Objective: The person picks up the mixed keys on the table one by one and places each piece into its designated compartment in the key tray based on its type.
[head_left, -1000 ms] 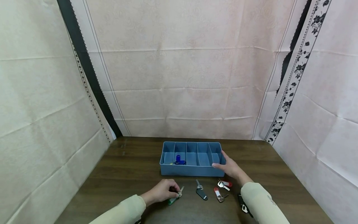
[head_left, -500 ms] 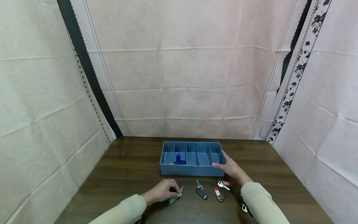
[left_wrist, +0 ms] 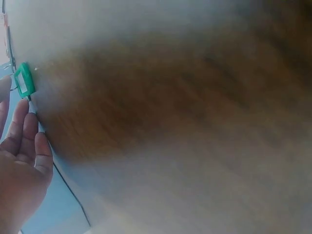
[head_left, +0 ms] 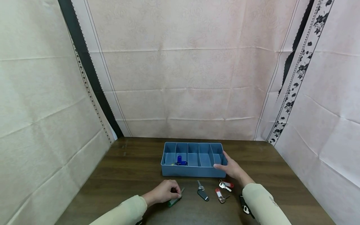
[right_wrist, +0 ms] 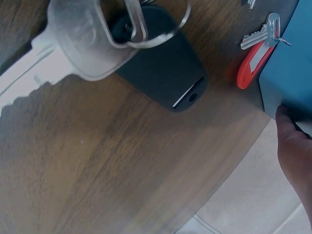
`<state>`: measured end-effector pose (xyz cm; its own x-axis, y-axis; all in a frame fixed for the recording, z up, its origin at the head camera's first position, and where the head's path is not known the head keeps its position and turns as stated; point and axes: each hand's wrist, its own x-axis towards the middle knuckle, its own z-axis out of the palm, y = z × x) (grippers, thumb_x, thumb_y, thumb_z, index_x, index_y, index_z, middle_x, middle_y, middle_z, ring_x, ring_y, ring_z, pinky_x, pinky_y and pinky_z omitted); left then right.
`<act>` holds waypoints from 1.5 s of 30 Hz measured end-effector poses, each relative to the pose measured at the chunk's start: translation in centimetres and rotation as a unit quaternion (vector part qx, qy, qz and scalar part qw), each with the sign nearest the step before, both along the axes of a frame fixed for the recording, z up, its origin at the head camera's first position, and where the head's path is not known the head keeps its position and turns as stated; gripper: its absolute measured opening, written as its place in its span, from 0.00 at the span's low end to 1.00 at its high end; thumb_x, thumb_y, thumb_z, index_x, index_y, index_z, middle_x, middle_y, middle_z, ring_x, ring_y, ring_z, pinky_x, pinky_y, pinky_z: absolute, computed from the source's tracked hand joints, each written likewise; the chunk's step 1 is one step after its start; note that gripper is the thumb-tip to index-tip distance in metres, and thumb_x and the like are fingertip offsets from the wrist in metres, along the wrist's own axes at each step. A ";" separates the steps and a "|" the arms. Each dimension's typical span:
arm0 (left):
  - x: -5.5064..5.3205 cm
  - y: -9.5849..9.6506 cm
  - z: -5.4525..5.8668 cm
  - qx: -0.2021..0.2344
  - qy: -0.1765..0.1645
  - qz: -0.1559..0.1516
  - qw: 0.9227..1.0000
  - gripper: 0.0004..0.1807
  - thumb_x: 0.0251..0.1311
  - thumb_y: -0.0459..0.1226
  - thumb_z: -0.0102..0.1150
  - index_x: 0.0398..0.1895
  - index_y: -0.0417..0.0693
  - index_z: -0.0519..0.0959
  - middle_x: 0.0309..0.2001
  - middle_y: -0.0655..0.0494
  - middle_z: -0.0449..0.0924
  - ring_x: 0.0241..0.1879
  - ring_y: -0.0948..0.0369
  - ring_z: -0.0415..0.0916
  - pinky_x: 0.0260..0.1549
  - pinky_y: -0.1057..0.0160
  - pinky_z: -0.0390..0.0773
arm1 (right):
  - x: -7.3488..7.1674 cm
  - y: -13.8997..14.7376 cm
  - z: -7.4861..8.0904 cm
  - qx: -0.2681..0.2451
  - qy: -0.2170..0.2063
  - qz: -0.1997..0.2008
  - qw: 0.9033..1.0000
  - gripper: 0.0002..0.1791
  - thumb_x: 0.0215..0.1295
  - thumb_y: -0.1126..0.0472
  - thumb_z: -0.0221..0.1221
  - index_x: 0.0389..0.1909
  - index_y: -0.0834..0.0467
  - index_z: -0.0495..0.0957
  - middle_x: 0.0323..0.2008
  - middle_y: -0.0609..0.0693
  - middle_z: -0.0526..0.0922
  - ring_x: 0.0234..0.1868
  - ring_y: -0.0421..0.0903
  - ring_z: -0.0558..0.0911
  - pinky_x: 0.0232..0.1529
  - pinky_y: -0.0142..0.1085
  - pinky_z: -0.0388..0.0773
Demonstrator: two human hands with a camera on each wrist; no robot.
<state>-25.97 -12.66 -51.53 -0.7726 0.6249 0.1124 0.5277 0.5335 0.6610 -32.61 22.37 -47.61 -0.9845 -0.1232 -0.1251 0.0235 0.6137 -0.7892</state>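
Observation:
In the head view my left hand (head_left: 163, 191) pinches a key with a green key tag (head_left: 172, 202) between thumb and forefinger, close over the table. The left wrist view has the green tag (left_wrist: 28, 82) at the fingertips; part of the key is hidden. Across the right end of a blue divided tray (head_left: 194, 171) lies my right hand (head_left: 234, 168), thumb on the front wall and fingers over the end wall. Inside the tray, a blue key tag (head_left: 181, 162) sits in the second compartment from the left, and a bit of yellow shows in the leftmost.
In front of the tray lie a key with a dark grey tag (head_left: 203, 195) and two red-tagged keys, one nearer (head_left: 218, 193) and one farther (head_left: 227, 184). A black fob with a key (head_left: 244, 206) is beside the right sleeve. Cloth hangs (head_left: 194, 93) behind the table.
The key in my left hand has turned slightly, so less of its silver face shows. My right hand and the tray stay where they were.

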 end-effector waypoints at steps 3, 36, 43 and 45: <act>0.1 0.0 0.1 0.015 -0.024 0.004 1.000 0.05 0.59 0.36 0.69 0.27 0.53 0.84 0.31 0.71 0.76 0.35 0.71 0.73 0.39 0.68 0.73 | -0.1 0.0 0.0 0.001 0.000 -0.001 1.000 0.66 0.52 0.27 0.64 0.80 0.53 0.38 0.75 0.69 0.48 0.73 0.72 0.50 0.64 0.70 0.51; -0.2 0.6 3.1 0.092 -0.020 0.056 0.994 0.04 0.60 0.38 0.68 0.30 0.58 0.83 0.33 0.65 0.79 0.36 0.65 0.74 0.37 0.66 0.76 | -0.1 0.1 -0.2 0.004 0.006 0.002 1.000 0.67 0.51 0.26 0.63 0.80 0.54 0.38 0.75 0.70 0.48 0.72 0.74 0.50 0.63 0.71 0.53; -0.2 0.7 3.9 0.095 -0.029 0.066 0.993 0.02 0.62 0.39 0.67 0.31 0.56 0.84 0.34 0.65 0.79 0.36 0.64 0.74 0.37 0.65 0.76 | -0.1 0.0 -0.1 0.010 0.008 0.005 1.000 0.67 0.51 0.25 0.62 0.80 0.54 0.38 0.75 0.71 0.48 0.72 0.74 0.51 0.62 0.72 0.54; -0.2 0.7 4.0 0.097 -0.036 0.069 0.992 0.02 0.62 0.39 0.67 0.32 0.55 0.84 0.35 0.65 0.79 0.37 0.64 0.74 0.37 0.64 0.77 | 0.0 0.0 -0.2 0.010 0.006 0.004 1.000 0.67 0.51 0.25 0.62 0.80 0.54 0.37 0.75 0.71 0.48 0.72 0.74 0.50 0.62 0.72 0.54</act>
